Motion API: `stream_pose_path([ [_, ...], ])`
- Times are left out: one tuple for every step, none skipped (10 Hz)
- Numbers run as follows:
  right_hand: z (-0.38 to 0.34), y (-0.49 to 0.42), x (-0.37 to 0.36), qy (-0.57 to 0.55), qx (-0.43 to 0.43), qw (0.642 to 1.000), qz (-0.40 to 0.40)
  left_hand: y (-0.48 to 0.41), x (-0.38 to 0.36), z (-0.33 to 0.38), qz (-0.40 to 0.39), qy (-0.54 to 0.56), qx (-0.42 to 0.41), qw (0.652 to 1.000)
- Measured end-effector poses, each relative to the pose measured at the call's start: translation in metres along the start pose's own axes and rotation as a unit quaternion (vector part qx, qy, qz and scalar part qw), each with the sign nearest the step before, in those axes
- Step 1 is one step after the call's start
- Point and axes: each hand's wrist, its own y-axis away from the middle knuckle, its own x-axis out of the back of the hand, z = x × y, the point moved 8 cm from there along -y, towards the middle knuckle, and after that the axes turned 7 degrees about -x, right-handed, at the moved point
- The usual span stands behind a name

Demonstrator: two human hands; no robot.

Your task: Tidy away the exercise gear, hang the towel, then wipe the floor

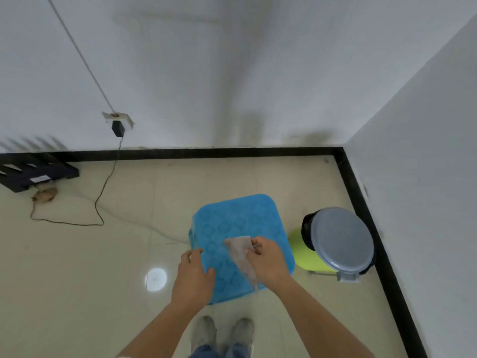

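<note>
A pale thin cloth hangs from my right hand, which pinches its upper edge above a blue plastic stool. The cloth droops down toward the stool's near edge. My left hand hovers over the stool's left side with fingers loosely curled and nothing in it. The stool stands on the beige tiled floor right in front of my feet.
A green pedal bin with a grey lid stands right of the stool, near the corner. A black charger sits in a wall socket, its cable trailing over the floor. A black rack and a brown object lie at left.
</note>
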Motion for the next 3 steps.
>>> stream_pose_path([
  [0.019,-0.052,-0.010,-0.012,-0.015,1.000,-0.002,-0.025,-0.026,-0.017,-0.019,-0.034,-0.005,0.999],
  [0.052,-0.098,-0.009,-0.017,-0.051,0.999,0.007,-0.050,-0.044,-0.030,-0.017,-0.055,-0.002,0.998],
  [0.079,-0.132,0.002,-0.060,-0.089,0.994,0.030,-0.073,-0.063,-0.025,-0.033,-0.106,-0.030,0.993],
])
